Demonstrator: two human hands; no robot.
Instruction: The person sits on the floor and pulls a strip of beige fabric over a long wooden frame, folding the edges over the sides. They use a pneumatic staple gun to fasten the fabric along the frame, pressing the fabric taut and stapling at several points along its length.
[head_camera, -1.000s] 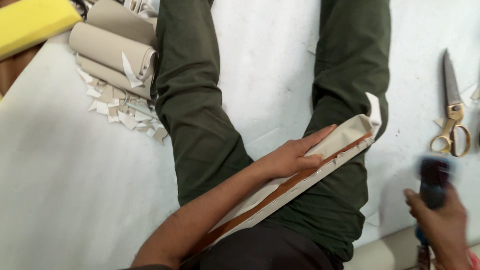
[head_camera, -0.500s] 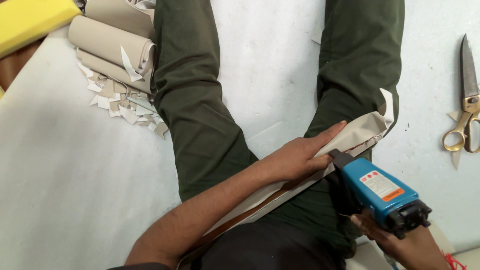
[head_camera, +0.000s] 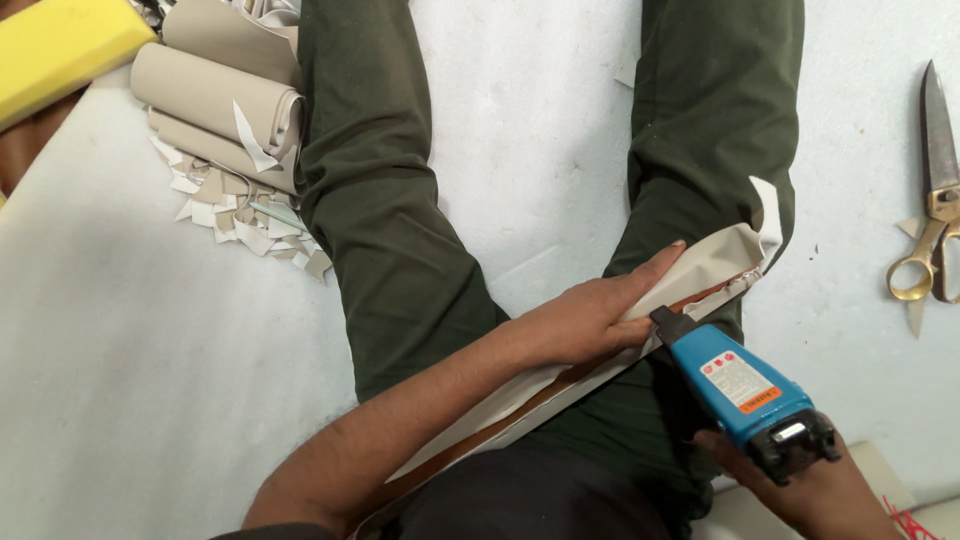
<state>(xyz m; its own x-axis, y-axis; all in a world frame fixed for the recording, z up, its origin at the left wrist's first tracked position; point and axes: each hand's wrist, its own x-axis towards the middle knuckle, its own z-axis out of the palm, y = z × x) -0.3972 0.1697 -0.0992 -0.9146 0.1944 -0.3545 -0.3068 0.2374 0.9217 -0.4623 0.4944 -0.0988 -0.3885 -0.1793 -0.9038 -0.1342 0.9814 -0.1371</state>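
Note:
I sit with my legs in dark green trousers (head_camera: 390, 230) stretched out over a white surface. Across my lap lies a long wooden strip wrapped in beige fabric (head_camera: 715, 265). My left hand (head_camera: 590, 315) presses flat on the fabric near its far end, fingers stretched along it. My right hand (head_camera: 810, 490) grips a blue staple gun (head_camera: 735, 385) by its rear. The gun's black nose touches the strip's edge just beside my left fingers.
Rolls of beige fabric (head_camera: 215, 95) and a heap of offcuts (head_camera: 240, 215) lie at the upper left beside a yellow foam block (head_camera: 55, 45). Brass-handled scissors (head_camera: 935, 200) lie at the right edge.
My right hand brought the blue staple gun up from the lower right and set its nose against the strip. The left hand has stayed on the fabric.

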